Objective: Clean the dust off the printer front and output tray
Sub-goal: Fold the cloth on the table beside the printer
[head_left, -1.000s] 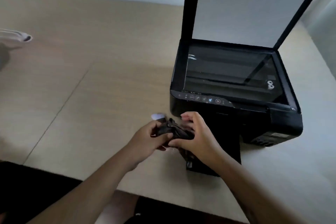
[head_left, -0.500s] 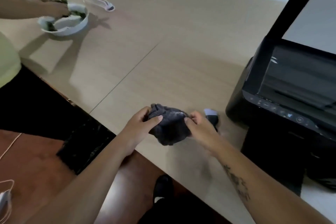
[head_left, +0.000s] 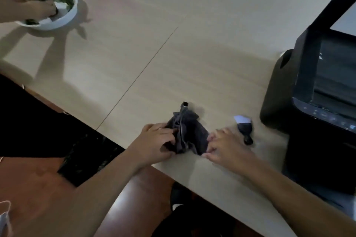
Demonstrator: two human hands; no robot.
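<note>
Left grip [head_left: 158, 140], right grip [head_left: 228, 148] hold cloth [head_left: 189, 132] on beige table [head_left: 173, 54].

You see a soft, crumpled dark cloth [head_left: 187, 132], a matt pale wood-grain table [head_left: 173, 54], and a black plastic printer [head_left: 316, 90].

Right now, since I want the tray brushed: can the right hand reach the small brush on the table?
Probably yes. The small brush lies on the table just beside the right hand, with nothing between them. But that hand pinches the cloth, so it would have to let go first.
</note>
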